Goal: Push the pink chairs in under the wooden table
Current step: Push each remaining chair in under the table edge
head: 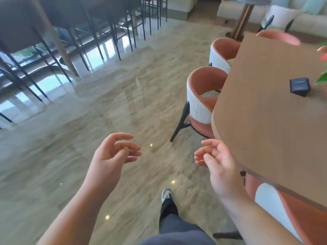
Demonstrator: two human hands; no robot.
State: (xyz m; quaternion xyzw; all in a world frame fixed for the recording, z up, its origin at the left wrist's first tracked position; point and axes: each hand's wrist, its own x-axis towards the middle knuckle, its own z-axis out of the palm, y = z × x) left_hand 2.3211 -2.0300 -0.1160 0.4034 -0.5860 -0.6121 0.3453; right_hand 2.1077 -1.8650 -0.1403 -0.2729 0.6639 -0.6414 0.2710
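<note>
Pink chairs stood along the edge of the wooden counter (269, 110), which served as the landmark filling the right side of the view. The nearest pink chair (200, 101), with a white outer back and dark legs, sat just beside the counter's long edge, its seat partly beneath the top and its back outside it. A second pink chair (221, 52) stood farther along the same edge, likewise tucked partly under. The curved top of a third chair (279, 37) showed beyond the counter's far end. At the counter's near corner, a fourth chair (283, 211) lay largely under the top, only its pink and white back visible below the edge. A small dark box (300, 86) rested on the counter, near green leaves (323, 76) at the frame's right margin.

Both hands were bare and held nothing. The left hand (113, 154) hung over the polished stone floor (88, 121), well apart from the counter, fingers loosely curled and released. The right hand (217, 161) was raised just beside the counter's near rounded corner, fingers also relaxed and half curled, touching no chair. One shoe (166, 194) and a dark trouser leg appeared below the hands. Dark stools (74, 23) stood far across the floor from the counter.
</note>
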